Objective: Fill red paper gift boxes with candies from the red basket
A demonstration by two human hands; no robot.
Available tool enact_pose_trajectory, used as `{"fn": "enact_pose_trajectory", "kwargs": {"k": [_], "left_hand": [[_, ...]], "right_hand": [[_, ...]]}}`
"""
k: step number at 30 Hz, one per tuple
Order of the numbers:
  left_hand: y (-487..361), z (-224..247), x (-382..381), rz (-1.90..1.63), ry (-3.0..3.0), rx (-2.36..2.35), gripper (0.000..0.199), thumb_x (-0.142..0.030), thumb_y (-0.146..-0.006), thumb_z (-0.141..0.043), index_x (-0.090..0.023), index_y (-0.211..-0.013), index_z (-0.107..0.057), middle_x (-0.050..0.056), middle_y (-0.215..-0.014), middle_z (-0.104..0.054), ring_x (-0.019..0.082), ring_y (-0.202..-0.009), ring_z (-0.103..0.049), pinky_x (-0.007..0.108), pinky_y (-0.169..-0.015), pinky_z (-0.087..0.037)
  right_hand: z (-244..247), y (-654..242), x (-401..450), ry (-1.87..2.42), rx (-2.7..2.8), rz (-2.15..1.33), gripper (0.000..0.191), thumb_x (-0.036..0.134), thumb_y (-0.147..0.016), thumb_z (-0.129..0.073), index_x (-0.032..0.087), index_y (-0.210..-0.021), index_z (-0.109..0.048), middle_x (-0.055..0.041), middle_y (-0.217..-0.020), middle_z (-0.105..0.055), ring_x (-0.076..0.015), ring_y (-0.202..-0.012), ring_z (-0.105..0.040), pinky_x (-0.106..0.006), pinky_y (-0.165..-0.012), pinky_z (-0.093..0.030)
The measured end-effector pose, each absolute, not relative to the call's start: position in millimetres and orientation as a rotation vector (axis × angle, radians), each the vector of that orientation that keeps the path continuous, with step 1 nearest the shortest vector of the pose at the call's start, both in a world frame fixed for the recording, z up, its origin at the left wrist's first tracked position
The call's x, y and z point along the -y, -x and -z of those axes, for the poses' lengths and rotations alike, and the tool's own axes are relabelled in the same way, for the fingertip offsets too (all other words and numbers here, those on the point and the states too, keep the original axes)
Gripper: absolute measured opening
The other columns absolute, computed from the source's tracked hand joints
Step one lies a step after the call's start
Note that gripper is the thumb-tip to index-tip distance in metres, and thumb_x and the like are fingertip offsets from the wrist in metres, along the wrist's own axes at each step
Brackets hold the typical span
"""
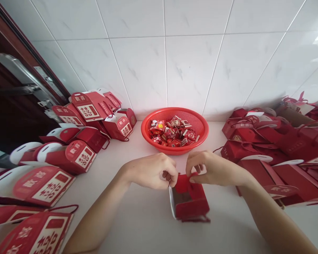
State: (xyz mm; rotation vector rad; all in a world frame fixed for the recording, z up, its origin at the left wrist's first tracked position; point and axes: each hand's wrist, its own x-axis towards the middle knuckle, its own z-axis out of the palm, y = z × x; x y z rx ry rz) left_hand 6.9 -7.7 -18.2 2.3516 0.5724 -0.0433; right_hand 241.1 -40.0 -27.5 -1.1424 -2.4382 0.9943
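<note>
An open red gift box (192, 209) sits on the white tabletop in front of me, its inside showing brown. My left hand (159, 171) pinches the top edge of its left flap, which shows a white rim. On the other side, my right hand (205, 167) grips the upper red flap between thumb and fingers. A dark red cord lies at the box's near right corner. Just beyond my hands stands a red plastic basket (146, 133) with wrapped sweets (172, 133) heaped in it.
Several red gift boxes (74, 155) line the left side of the table (132, 218), some stacked. More red boxes (267, 176) crowd the right side. A tiled wall (190, 70) rises behind the basket, and a dark door with a metal handle (23, 76) stands at far left.
</note>
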Motion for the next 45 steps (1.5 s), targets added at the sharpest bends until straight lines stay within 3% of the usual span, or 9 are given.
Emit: {"fn": "enact_pose_trajectory", "kwargs": {"k": [7,13,19,25,28,31,34,41,45], "left_hand": [[-8,16,13,-0.081,-2.405,-0.638,0.023,0.001,-0.074,-0.065,-0.019,-0.078,-0.075,-0.001,-0.09,-0.065,0.012,-0.081,-0.065,0.023,-0.073,-0.046],[-1,14,12,-0.301,-2.515,-0.878,0.015,-0.006,-0.077,-0.058,-0.018,-0.073,-0.066,0.0,-0.092,-0.062,0.012,-0.078,-0.061,0.026,-0.073,-0.044],[3,7,15,-0.063,-2.53,-0.955,0.003,-0.019,-0.074,-0.064,-0.018,-0.071,-0.063,0.0,-0.091,-0.063,0.015,-0.078,-0.059,0.029,-0.07,-0.04],[0,9,15,0.016,-2.469,-0.964,0.04,-0.04,-0.094,-0.052,-0.018,-0.062,-0.06,0.001,-0.081,-0.06,0.014,-0.071,-0.055,0.03,-0.066,-0.036],[-4,15,16,0.036,-2.477,-0.926,0.033,-0.03,-0.09,-0.054,-0.018,-0.06,-0.06,0.0,-0.071,-0.057,0.012,-0.062,-0.051,0.029,-0.058,-0.032],[-9,16,21,0.096,-2.466,-0.821,0.017,-0.013,-0.078,-0.056,-0.022,-0.076,-0.07,-0.001,-0.071,-0.06,0.013,-0.064,-0.056,0.028,-0.057,-0.032],[-10,11,26,0.139,-2.456,-0.904,0.011,-0.017,-0.079,-0.058,-0.023,-0.079,-0.067,-0.002,-0.071,-0.062,0.015,-0.063,-0.057,0.027,-0.057,-0.032],[-7,6,29,0.139,-2.462,-1.081,0.021,-0.034,-0.086,-0.065,-0.028,-0.104,-0.072,0.002,-0.095,-0.058,0.021,-0.087,-0.062,0.028,-0.071,-0.042],[-10,14,30,0.064,-2.448,-0.917,0.016,-0.029,-0.091,-0.062,-0.031,-0.095,-0.077,0.004,-0.114,-0.054,0.024,-0.113,-0.058,0.03,-0.09,-0.045]], "right_hand": [[34,-229,52,1.099,2.498,-1.037,0.023,0.024,-0.085,-0.075,0.029,-0.107,-0.078,-0.0029,-0.109,-0.063,-0.0146,-0.089,-0.061,-0.025,-0.076,-0.046],[34,-216,59,1.136,2.569,-0.831,0.01,0.031,-0.091,-0.07,0.023,-0.091,-0.076,-0.0025,-0.103,-0.06,-0.0109,-0.075,-0.056,-0.025,-0.066,-0.04],[33,-215,57,1.419,2.603,-0.674,0.011,0.031,-0.089,-0.07,0.021,-0.087,-0.072,-0.0027,-0.109,-0.058,-0.0091,-0.065,-0.052,-0.026,-0.058,-0.033],[35,-219,55,1.539,2.598,-0.519,0.017,0.025,-0.088,-0.065,0.018,-0.103,-0.062,-0.0067,-0.113,-0.061,-0.017,-0.078,-0.061,-0.027,-0.058,-0.032],[35,-221,55,1.596,2.562,-0.565,0.03,0.024,-0.087,-0.066,0.019,-0.115,-0.058,-0.0068,-0.111,-0.065,-0.0211,-0.085,-0.065,-0.027,-0.06,-0.034],[35,-221,55,1.618,2.548,-0.579,0.043,0.024,-0.088,-0.065,0.02,-0.128,-0.052,-0.0068,-0.112,-0.068,-0.0238,-0.091,-0.067,-0.028,-0.062,-0.035],[32,-221,56,1.598,2.561,-0.589,0.044,0.024,-0.088,-0.064,0.022,-0.129,-0.05,-0.0075,-0.115,-0.068,-0.0258,-0.098,-0.068,-0.028,-0.063,-0.035],[31,-222,55,1.569,2.552,-0.659,0.034,0.025,-0.082,-0.065,0.021,-0.114,-0.054,-0.0054,-0.104,-0.072,-0.024,-0.086,-0.068,-0.028,-0.059,-0.034],[36,-224,54,1.494,2.558,-0.642,0.045,0.026,-0.082,-0.066,0.022,-0.125,-0.053,-0.0047,-0.102,-0.073,-0.0245,-0.085,-0.068,-0.028,-0.059,-0.033]]}}
